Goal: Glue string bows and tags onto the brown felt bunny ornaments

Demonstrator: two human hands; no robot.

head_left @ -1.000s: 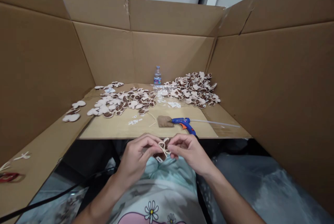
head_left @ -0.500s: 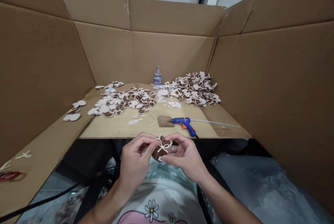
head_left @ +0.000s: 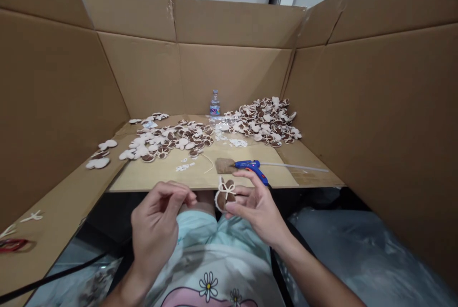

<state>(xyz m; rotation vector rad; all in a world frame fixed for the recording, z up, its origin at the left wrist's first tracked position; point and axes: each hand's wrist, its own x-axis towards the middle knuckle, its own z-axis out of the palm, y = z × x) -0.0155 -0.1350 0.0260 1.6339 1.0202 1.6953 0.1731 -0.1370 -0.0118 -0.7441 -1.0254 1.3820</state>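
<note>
Right hand [head_left: 260, 209] pinching a brown bow-tied ornament [head_left: 222, 201] by its edge, left hand [head_left: 155, 216] apart, pressed together

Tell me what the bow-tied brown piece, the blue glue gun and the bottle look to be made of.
Brown piece in the right hand: likely plush fabric, matt, fuzzy-looking at its pale rim; its bow looks like soft cord.
Glue gun: probably moulded plastic, with a smooth blue body.
Bottle: probably clear plastic, glossy and see-through above its label, though glass isn't ruled out.
</note>
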